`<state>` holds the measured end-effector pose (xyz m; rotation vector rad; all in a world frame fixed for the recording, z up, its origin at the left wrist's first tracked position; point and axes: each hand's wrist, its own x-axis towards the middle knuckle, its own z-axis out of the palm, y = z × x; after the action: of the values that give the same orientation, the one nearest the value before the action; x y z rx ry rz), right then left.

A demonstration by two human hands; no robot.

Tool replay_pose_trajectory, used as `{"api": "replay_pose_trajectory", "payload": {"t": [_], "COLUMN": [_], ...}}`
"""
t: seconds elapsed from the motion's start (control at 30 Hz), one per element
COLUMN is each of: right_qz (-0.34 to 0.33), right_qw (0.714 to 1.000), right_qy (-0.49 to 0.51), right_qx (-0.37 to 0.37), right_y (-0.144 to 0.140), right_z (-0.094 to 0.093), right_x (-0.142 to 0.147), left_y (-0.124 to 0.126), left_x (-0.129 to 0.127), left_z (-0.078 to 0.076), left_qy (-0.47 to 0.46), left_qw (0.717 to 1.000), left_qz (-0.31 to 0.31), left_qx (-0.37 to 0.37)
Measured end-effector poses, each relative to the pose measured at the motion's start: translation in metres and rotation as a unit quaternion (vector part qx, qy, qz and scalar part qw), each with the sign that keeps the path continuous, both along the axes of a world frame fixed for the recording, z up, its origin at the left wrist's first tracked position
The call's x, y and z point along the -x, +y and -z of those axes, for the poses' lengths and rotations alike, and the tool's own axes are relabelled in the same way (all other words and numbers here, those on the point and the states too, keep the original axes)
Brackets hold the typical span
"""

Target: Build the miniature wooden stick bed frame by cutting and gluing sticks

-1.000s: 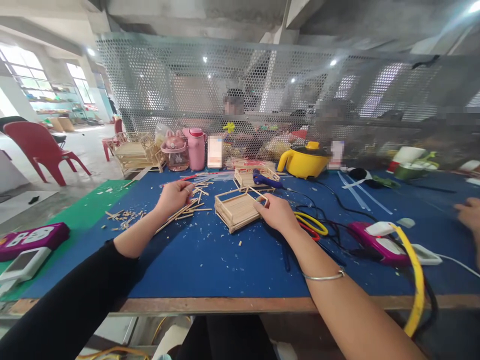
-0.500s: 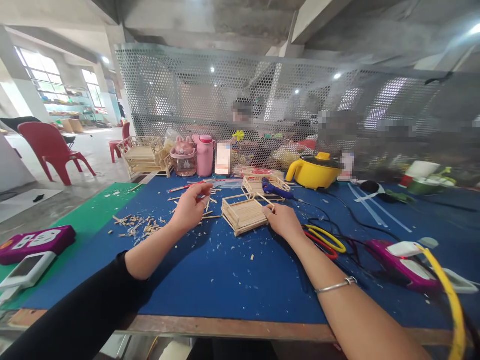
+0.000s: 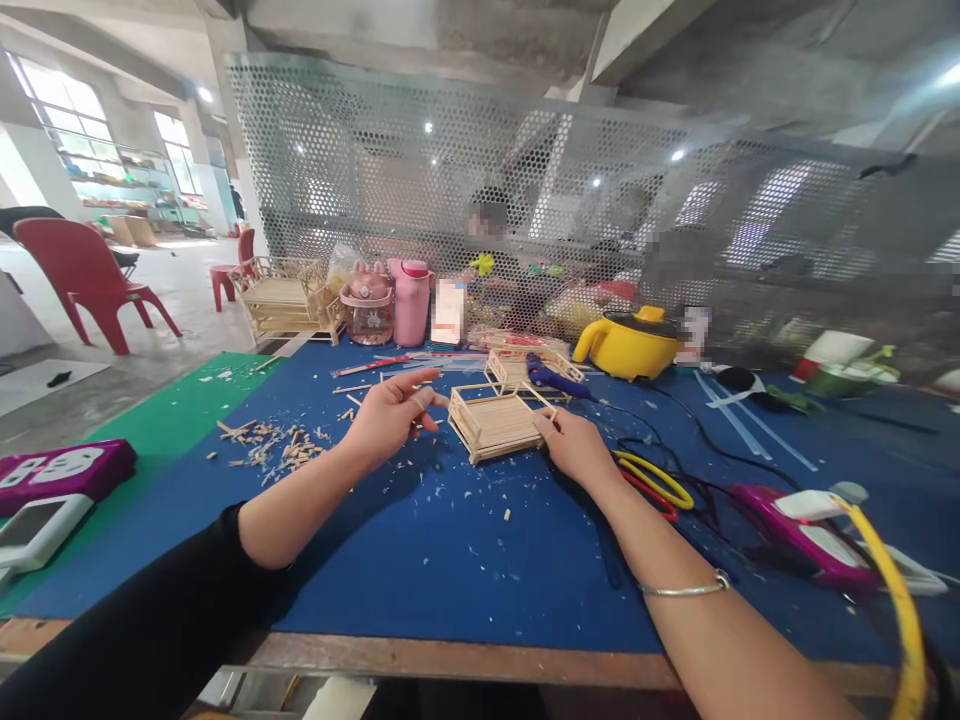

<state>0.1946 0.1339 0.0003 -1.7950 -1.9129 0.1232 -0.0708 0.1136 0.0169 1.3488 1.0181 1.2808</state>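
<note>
A miniature bed-like frame (image 3: pixel 501 424) built from thin wooden sticks rests on the blue tabletop in front of me. My right hand (image 3: pixel 576 445) pinches its right end, where a loose-looking stick (image 3: pixel 536 398) slants up; whether that stick is fixed cannot be made out. Just off the left end hovers my left hand (image 3: pixel 390 418), its fingers spread and nothing visible in them. Behind the frame stands a second stick model (image 3: pixel 504 372), with a blue glue gun (image 3: pixel 555 377) lying against it.
Offcuts (image 3: pixel 281 445) are scattered to the left. At the back stand stacked stick models (image 3: pixel 289 300), a pink bottle (image 3: pixel 412 305), a phone (image 3: pixel 448 312) and a yellow pot (image 3: pixel 637 345). Cables (image 3: pixel 652 475) and a purple power strip (image 3: pixel 802 535) lie right.
My left hand has moved right and slightly down, closer to the frame's left end, with its fingers stretched out. The right hand keeps its grip. The camera view has shifted slightly.
</note>
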Motion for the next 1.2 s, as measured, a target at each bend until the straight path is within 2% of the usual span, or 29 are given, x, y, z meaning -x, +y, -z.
{"api": "replay_pose_trajectory", "payload": {"t": [0.13,0.27,0.4,0.57,0.8,1.03,1.2], "right_qz": [-0.052,-0.082,-0.106,-0.133,-0.183,-0.212,-0.176], "right_qw": [0.998,0.996,0.992,0.989,0.978,0.972,0.983], "right_qy": [0.007,0.019,0.033,0.027,0.042,0.041,0.018], "right_qx": [0.018,0.038,0.054,0.066,0.092,0.088,0.049], "right_y": [0.004,0.008,0.018,0.036,0.047,0.046,0.045], "right_z": [-0.002,-0.002,0.001,-0.002,-0.002,-0.002,0.0], "right_x": [-0.004,-0.012,-0.015,-0.012,-0.02,-0.02,-0.016], "left_y": [0.008,0.011,0.009,0.004,0.017,0.024,0.029], "left_x": [0.009,0.02,0.018,0.011,0.036,0.052,0.06], "left_z": [0.012,0.019,0.016,0.01,0.004,-0.01,-0.005], "left_qy": [0.116,0.185,0.256,0.282,0.287,0.358,0.4], "left_qw": [0.991,0.98,0.962,0.952,0.927,0.898,0.873], "left_qz": [-0.059,-0.065,-0.066,-0.078,-0.19,-0.229,-0.259], "left_qx": [0.01,-0.016,-0.071,-0.087,-0.149,-0.113,-0.102]}}
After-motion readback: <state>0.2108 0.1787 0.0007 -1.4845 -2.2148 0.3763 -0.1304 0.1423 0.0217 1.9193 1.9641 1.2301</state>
